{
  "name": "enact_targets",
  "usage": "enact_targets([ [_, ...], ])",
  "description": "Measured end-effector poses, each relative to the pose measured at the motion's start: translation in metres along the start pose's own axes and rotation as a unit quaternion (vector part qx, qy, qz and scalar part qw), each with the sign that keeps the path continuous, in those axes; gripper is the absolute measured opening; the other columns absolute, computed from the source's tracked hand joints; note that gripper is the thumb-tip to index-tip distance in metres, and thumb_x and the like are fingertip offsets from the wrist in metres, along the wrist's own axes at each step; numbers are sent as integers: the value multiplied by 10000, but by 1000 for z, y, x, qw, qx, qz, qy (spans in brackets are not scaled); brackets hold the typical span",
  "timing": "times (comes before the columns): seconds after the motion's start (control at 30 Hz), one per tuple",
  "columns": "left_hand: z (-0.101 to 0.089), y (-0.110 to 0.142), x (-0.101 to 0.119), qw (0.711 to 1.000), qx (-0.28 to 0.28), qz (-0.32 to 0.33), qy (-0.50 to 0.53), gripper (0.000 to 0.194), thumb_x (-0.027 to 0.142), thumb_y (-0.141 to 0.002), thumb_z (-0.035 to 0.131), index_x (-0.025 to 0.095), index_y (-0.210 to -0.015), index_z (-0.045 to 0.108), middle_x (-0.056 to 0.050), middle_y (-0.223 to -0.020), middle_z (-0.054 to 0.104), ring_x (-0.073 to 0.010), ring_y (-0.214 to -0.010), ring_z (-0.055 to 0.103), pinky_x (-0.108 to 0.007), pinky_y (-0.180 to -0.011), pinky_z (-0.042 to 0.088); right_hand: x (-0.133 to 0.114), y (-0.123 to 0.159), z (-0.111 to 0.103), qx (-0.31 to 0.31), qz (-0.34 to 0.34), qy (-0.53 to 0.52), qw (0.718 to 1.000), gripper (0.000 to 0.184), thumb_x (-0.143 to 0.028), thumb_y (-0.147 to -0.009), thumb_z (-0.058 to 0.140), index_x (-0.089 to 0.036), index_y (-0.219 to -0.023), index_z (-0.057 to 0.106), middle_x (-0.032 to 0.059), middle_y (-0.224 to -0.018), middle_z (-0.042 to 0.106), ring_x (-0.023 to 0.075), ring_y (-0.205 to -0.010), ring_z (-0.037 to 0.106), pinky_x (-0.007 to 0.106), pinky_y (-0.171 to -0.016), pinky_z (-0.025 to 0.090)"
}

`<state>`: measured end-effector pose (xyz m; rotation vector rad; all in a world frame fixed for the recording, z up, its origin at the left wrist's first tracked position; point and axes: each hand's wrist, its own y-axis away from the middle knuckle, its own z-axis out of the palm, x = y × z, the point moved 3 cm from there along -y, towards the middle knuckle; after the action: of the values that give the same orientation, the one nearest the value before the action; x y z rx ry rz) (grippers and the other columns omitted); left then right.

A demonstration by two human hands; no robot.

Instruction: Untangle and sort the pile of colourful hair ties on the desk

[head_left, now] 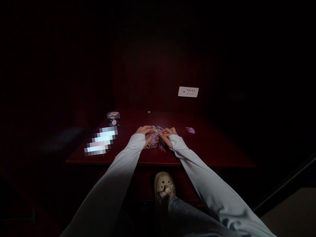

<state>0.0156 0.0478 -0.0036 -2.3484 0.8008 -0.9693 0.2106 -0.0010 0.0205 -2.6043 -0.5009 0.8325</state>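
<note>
A trousered leg (195, 221) lies at six o'clock from colourful elastic bands (155, 134), left hand (144, 130) at nine, right hand (169, 133) at three, grips impossible to tell.

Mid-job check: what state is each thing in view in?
Coloured loops, loosely heaped
Left hand, at the loops; grip unclear
Right hand, at the loops; grip unclear
Purple bunch, lying apart at right
Green ring, lying apart
Round container, upright, lid seemingly on
Bright rectangle, lit, content pixelated
Wall socket, nothing plugged in
</note>
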Motion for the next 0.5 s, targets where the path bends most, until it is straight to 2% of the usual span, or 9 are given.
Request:
enact_targets([
  [0.13, 6, -1, -5, 1000, -17, -19, 9, 365, 91, -809, 602, 239, -1071, 809, -30, -1238, 795, -218, -1210, 700, -369, -1162, 519, 6, -2, 3, 14, 25, 0, 1000, 463, -442, -1082, 433, -333, -915, 851, 30, -1103, 717, 242, -1168, 521, 390, -1113, 430],
  [0.27, 7, -3, -11, 999, -19, -41, 16, 423, 72, -790, 561, 238, -1095, 802, -16, -1184, 810, -205, -1167, 727, -350, -1139, 543, 10, -3, 2, 37, 74, -32, 996, 489, -430, -1082, 408, -287, -950, 857, 70, -1060, 693, 243, -1130, 553, 392, -1102, 453],
  [0.5, 6, -3, -9, 998, -14, -62, 4, 397, 83, -787, 588, 211, -1114, 774, -41, -1173, 797, -211, -1147, 720, -337, -1100, 558, 6, 4, -4, 72, 113, -55, 989, 538, -525, -1078, 392, -246, -1038, 850, 61, -960, 652, 217, -1016, 592, 365, -1080, 481],
])
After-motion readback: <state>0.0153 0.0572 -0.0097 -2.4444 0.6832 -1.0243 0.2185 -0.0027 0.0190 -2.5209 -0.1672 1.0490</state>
